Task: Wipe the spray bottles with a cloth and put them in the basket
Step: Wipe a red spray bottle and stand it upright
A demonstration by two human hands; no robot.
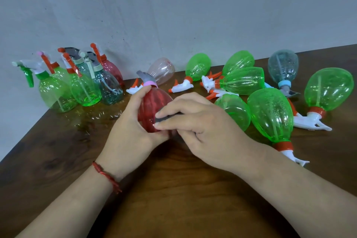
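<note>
A red spray bottle (149,104) with a pink collar and grey trigger head stands in the middle of the wooden table (173,189). My left hand (129,129) grips its left side and base. My right hand (195,123) pinches a small dark cloth (164,118) and presses it against the bottle's right side; most of the cloth is hidden under my fingers. No basket is in view.
Several upright spray bottles (85,83) cluster at the back left by the wall. Several green bottles (270,114) lie on their sides at the right, with a pale pink one (162,72) and a grey-blue one (283,67) behind. The table's left edge runs diagonally.
</note>
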